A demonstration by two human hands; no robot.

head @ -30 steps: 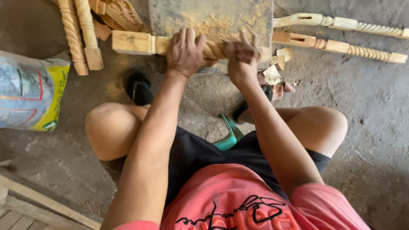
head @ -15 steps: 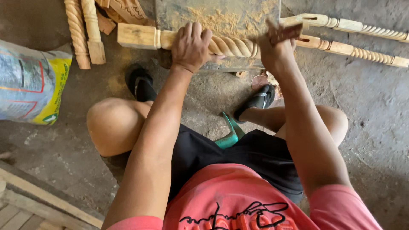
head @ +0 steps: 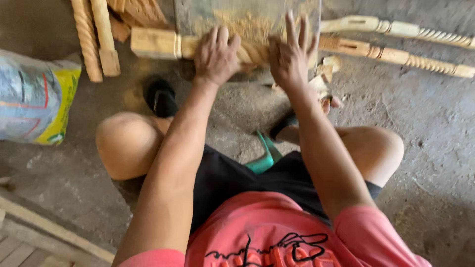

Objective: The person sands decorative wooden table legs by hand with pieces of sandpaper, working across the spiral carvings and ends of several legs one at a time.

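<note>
The twisted wooden spindle (head: 163, 45) lies across the far edge of a sawdust-covered block (head: 247, 20), its long axis running left to right. The left hand (head: 216, 54) curls over its middle, fingers wrapped on the wood. Just right, the right hand (head: 289, 54) presses it flat, fingers spread open.

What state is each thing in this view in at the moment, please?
Left hand: palm down, gripping the twisted spindle.
Right hand: resting on the same spindle, fingers spread.
Twisted spindle: lying crosswise on the block.
Block: dusted with sawdust.
Two carved spindles: lying on the floor, untouched.
Spindles at left: lying side by side.
Sack: bulging, on its side.
</note>
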